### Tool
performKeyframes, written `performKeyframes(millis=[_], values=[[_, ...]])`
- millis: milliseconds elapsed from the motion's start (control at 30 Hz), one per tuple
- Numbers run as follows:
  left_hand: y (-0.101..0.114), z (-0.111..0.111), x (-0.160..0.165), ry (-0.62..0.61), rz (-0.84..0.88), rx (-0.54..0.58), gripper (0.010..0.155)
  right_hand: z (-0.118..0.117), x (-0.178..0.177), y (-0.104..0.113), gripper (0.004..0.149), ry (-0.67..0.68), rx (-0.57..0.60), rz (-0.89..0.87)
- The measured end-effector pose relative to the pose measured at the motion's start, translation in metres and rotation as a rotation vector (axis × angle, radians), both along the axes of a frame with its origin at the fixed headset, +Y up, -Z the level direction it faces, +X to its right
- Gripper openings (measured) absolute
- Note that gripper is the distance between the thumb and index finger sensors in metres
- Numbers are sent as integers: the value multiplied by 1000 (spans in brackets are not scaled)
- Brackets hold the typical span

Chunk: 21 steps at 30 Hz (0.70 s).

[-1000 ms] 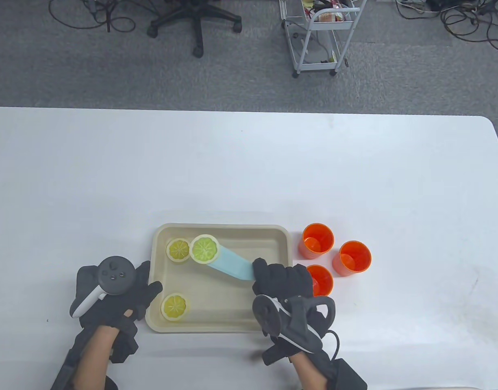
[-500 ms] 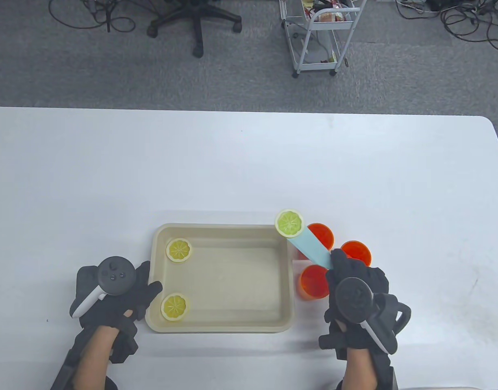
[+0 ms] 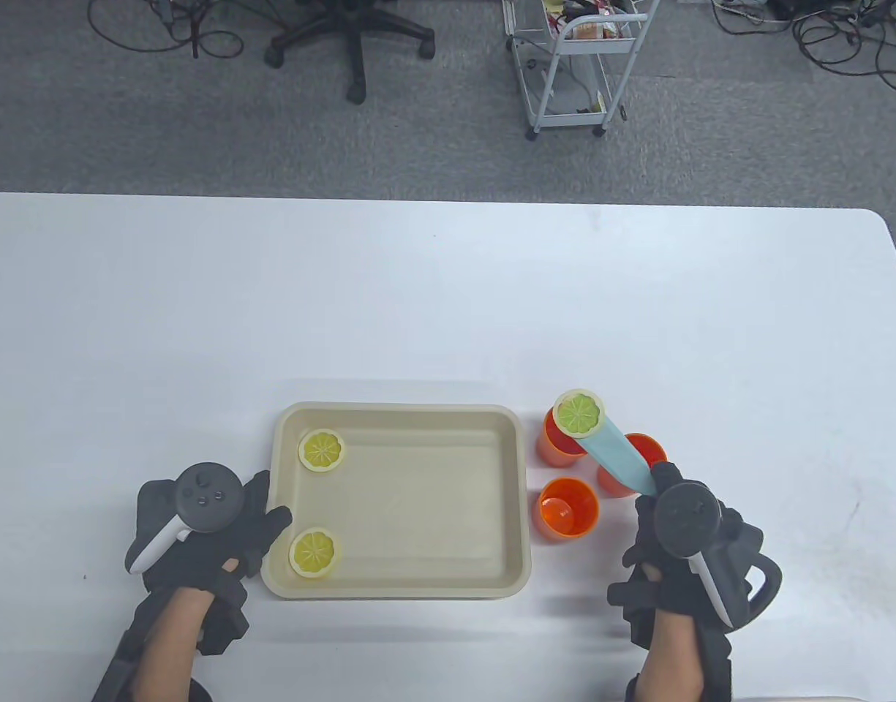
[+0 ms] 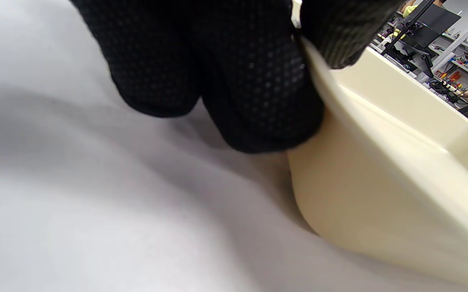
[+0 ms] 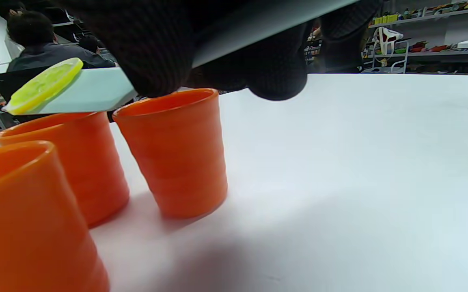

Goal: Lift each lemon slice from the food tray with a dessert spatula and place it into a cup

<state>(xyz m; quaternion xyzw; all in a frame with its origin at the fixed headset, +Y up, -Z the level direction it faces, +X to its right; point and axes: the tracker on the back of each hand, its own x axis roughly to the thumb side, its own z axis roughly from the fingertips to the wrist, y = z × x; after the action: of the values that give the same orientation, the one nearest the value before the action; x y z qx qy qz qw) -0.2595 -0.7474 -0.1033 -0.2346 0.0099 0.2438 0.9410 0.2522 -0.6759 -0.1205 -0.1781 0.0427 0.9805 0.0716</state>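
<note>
I've got the lemon slice riding on the tip of the dessert spatula, hanging over the far cup of the three orange ones near the table's right-front area. My right hand is clenched around the spatula's handle end. To do this drop well, I'd say centre the blade tip over that cup's mouth, then tilt the blade gently so the slice slides off rather than flips past the rim. In the right wrist view the slice sits out at the blade's far end, well apart from my fingers, just above the cup rims. My left hand pinches the food tray at its left rim, thumb inside, steadying it. Two slices remain in the tray along its left side.
</note>
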Motion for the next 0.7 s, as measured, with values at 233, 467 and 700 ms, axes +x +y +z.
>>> performKeyframes(millis=[233,467,700], values=[[0,0,0,0,-1,0,73,2,1,2,56,-74,50,37],[0,0,0,1,-2,1,74,2,2,2,55,-100,55,44],[0,0,0,1,-4,0,73,5,1,5,55,-103,87,22]])
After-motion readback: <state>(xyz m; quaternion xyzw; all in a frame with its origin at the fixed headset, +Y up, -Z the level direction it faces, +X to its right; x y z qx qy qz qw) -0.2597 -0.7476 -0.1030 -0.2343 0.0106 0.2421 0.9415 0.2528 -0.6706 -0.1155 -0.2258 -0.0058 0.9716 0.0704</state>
